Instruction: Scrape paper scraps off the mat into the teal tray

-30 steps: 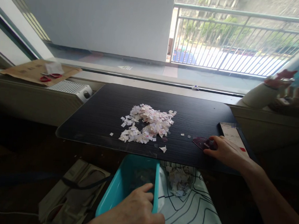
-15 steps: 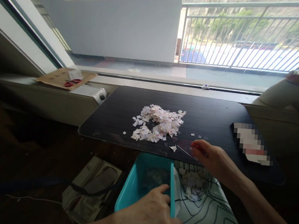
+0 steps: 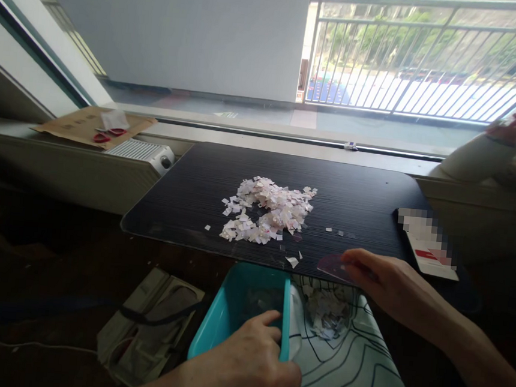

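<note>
My left hand grips the right wall of a teal plastic bin, its fingers inside and the thumb outside. The bin stands below the table's front edge, with dim, unclear contents at the bottom. My right hand pinches a thin, clear pinkish plastic piece over the table's front edge. A heap of small cut paper pieces lies on the black table. Between the heap and the plastic piece are a few loose paper scraps.
A clear container of paper scraps sits on patterned cloth right of the bin. A pixelated phone-like object lies at the table's right. Red-handled scissors rest on a brown envelope at the sill, and a strapped box is on the floor.
My right hand has drawn slightly right, away from the heap, and the plastic piece now shows a broader face. The left hand keeps its grip on the bin. The view has shifted slightly.
</note>
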Demonstrator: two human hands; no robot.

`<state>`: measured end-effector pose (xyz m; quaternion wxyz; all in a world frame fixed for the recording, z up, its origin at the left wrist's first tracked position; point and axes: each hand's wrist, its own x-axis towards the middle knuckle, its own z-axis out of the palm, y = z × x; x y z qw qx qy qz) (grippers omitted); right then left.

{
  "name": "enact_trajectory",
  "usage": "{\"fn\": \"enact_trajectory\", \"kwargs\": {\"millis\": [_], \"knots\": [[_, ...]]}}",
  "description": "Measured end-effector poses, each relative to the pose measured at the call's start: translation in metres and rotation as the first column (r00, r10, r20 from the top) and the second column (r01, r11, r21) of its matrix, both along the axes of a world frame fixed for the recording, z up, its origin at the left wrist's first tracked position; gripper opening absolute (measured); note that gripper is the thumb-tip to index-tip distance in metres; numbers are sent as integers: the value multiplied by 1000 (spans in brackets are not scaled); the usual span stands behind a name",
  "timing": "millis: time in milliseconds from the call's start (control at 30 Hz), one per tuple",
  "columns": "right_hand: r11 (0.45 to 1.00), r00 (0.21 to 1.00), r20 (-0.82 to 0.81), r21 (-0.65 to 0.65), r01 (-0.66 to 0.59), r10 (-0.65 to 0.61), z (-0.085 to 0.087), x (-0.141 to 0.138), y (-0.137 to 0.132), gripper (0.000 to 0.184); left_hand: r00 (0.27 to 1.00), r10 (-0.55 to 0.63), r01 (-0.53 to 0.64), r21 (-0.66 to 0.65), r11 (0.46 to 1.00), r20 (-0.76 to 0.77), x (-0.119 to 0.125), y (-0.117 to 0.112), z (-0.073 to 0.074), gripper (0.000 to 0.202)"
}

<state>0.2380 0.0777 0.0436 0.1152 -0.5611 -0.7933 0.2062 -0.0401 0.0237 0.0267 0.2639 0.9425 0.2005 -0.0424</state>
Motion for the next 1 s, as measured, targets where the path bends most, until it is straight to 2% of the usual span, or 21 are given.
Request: {"fn": "enact_trajectory", "kwargs": {"millis": [67,167,333,500,600,733,833,900,1000], "knots": [[993,1000,4,117,4,-5,-8,-10,10,23,1000,-12,12,-10,1000,10,3,0,0,26],[978,998,43,202,-43,35,-17,-24,23,25,999,44,-44,13,999,-6,4,-3,3,28],[976,984,-5,130,-175,177,-14,-19,15,24,997,74,-74,-14,997,-14,-6,-6,3,26],[970,980,-69,174,-171,185,-12,-25,18,25,997,83,-82,-37,996,9,-13,-2,-2,23],[959,968,-73,177,-223,238,-16,-34,25,27,996,90,-89,-41,995,1,-13,-2,-2,23],[956,961,-35,114,-270,275,-13,-21,13,27,996,91,-91,-15,996,1,-12,-4,0,24],[974,980,-24,118,-195,199,-7,0,3,25,997,78,-78,2,997,-7,-9,-5,2,25],[978,996,-4,191,-89,91,-6,10,7,25,998,60,-60,10,998,-6,-6,-4,3,26],[922,991,59,377,86,-116,-10,14,27,26,1000,29,-29,17,999,4,0,-3,5,27]]}}
